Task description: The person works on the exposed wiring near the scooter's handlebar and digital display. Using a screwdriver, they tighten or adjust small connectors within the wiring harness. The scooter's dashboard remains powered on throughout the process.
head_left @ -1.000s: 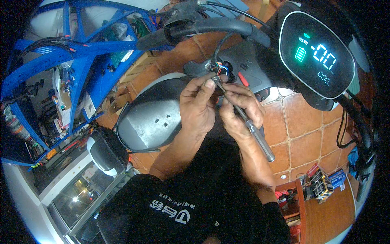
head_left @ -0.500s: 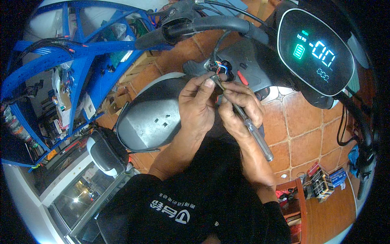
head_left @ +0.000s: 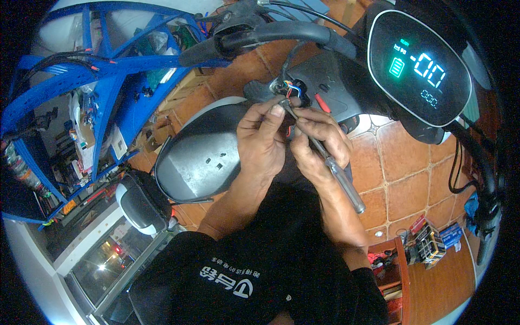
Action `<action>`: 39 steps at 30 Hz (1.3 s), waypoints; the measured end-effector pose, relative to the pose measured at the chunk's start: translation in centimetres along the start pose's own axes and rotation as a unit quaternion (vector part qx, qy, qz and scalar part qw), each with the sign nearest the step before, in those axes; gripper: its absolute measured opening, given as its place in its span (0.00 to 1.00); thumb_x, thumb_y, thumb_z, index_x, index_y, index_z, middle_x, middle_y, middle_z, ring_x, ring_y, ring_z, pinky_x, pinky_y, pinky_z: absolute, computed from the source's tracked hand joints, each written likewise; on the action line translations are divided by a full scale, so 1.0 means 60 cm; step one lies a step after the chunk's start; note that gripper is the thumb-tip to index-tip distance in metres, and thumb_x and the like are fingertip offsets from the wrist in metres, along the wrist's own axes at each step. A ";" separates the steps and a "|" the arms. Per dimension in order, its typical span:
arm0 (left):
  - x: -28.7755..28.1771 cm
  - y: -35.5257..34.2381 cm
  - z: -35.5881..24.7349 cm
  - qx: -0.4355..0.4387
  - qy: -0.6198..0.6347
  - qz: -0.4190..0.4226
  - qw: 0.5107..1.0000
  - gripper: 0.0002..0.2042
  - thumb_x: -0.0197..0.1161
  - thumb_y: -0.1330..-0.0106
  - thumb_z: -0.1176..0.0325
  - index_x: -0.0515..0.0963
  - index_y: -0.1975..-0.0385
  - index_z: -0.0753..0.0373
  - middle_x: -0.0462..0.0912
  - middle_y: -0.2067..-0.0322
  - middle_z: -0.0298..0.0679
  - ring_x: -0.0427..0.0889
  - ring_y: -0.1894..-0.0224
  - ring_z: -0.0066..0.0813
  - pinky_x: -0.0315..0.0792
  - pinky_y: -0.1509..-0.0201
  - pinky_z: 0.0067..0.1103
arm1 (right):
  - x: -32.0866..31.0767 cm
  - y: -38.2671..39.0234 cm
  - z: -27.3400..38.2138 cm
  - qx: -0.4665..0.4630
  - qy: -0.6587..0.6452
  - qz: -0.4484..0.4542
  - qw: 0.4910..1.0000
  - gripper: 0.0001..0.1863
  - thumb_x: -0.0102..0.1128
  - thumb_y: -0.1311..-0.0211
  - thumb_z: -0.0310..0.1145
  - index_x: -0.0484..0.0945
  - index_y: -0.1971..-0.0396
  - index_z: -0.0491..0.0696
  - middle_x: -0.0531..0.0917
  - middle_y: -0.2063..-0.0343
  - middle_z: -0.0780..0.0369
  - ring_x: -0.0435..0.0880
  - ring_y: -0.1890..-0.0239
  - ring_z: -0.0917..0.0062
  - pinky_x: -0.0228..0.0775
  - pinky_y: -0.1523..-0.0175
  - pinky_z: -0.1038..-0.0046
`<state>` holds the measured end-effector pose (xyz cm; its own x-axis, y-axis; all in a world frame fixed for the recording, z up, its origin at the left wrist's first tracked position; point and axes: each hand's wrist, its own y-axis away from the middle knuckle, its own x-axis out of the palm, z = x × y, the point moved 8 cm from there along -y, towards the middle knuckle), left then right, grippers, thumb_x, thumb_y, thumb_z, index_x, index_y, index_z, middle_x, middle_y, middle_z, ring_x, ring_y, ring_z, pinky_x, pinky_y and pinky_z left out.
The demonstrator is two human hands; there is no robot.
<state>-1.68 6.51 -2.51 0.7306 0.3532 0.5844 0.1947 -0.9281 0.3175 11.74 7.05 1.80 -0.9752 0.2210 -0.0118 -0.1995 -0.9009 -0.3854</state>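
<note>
My right hand (head_left: pixel 325 138) is wrapped around a screwdriver (head_left: pixel 346 187) with a translucent grey handle, which slants down toward my wrist. Its shaft points up and left to the fingertips of my left hand (head_left: pixel 262 135). There my left thumb and forefinger pinch a small metal piece (head_left: pixel 285 103), partly hidden by the fingers, and the tool's tip meets it. Just beyond the fingertips, thin coloured wires (head_left: pixel 294 88) run out beside a round black part. A red pointed piece (head_left: pixel 322 103) lies to their right on a grey plastic surface (head_left: pixel 338 86).
Black handlebars (head_left: pixel 287 33) with a lit display (head_left: pixel 421 67) arch across the top and right. A black plastic-looking panel (head_left: pixel 200 162) lies left of my hands. Blue shelving (head_left: pixel 103 108) holds parts at far left. Small boxes (head_left: pixel 430 246) stand on a wooden surface at lower right.
My hands and the screwdriver stay nearly in place, with only a very slight shift to the left. The grip of both hands is the same.
</note>
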 end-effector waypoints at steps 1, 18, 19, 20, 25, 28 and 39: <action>0.000 0.000 -0.001 0.002 0.000 0.000 1.000 0.08 0.55 0.35 0.76 0.74 0.59 0.71 0.80 0.61 0.51 0.80 0.58 0.35 0.74 0.50 0.27 | 0.001 0.000 -0.001 0.000 0.001 0.002 1.000 0.08 0.63 0.61 0.18 0.76 0.77 0.43 0.83 0.71 0.55 0.84 0.68 0.67 0.75 0.61 0.71; 0.001 0.000 -0.002 0.013 -0.014 -0.003 1.000 0.08 0.56 0.36 0.75 0.75 0.59 0.71 0.80 0.61 0.51 0.80 0.58 0.35 0.74 0.50 0.27 | -0.001 -0.006 0.006 -0.016 -0.008 0.015 1.000 0.08 0.64 0.60 0.18 0.75 0.77 0.43 0.83 0.71 0.55 0.84 0.68 0.66 0.75 0.61 0.71; 0.001 0.001 0.000 0.006 -0.011 -0.003 1.000 0.08 0.56 0.36 0.75 0.75 0.59 0.71 0.80 0.61 0.51 0.80 0.58 0.35 0.74 0.50 0.27 | -0.002 -0.005 0.006 -0.021 -0.011 0.014 1.000 0.08 0.64 0.60 0.18 0.75 0.77 0.43 0.83 0.71 0.54 0.84 0.68 0.66 0.75 0.61 0.71; 0.000 0.001 0.000 0.003 -0.006 -0.004 1.000 0.08 0.56 0.36 0.75 0.75 0.60 0.71 0.80 0.61 0.51 0.80 0.58 0.35 0.74 0.50 0.27 | -0.001 -0.003 0.005 -0.015 -0.013 0.013 1.000 0.08 0.63 0.59 0.18 0.75 0.77 0.43 0.83 0.71 0.54 0.84 0.68 0.66 0.75 0.61 0.71; 0.001 -0.001 -0.001 0.011 -0.010 -0.004 1.000 0.08 0.56 0.36 0.75 0.75 0.60 0.71 0.80 0.61 0.51 0.81 0.59 0.36 0.75 0.50 0.28 | -0.003 0.000 -0.003 0.026 -0.012 0.004 1.000 0.08 0.63 0.59 0.18 0.75 0.76 0.42 0.83 0.71 0.54 0.84 0.68 0.67 0.75 0.61 0.71; -0.001 0.003 0.004 -0.003 -0.003 -0.008 1.000 0.08 0.56 0.36 0.74 0.75 0.60 0.71 0.80 0.61 0.51 0.80 0.58 0.36 0.75 0.50 0.28 | -0.007 0.004 -0.004 0.015 -0.023 -0.007 1.000 0.07 0.63 0.58 0.18 0.75 0.76 0.42 0.83 0.71 0.54 0.84 0.68 0.67 0.75 0.61 0.71; 0.002 0.002 0.005 0.006 -0.003 0.000 1.000 0.10 0.55 0.35 0.74 0.74 0.58 0.71 0.80 0.60 0.51 0.81 0.58 0.33 0.74 0.50 0.25 | -0.006 0.006 -0.010 0.030 -0.032 -0.006 0.999 0.07 0.62 0.58 0.18 0.76 0.76 0.42 0.83 0.72 0.54 0.84 0.69 0.66 0.76 0.61 0.71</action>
<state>-1.40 6.40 -2.62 0.7349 0.3517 0.5798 0.2021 -0.9297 0.3078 12.09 6.87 1.12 -0.9762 0.2105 0.0519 -0.2157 -0.9196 -0.3282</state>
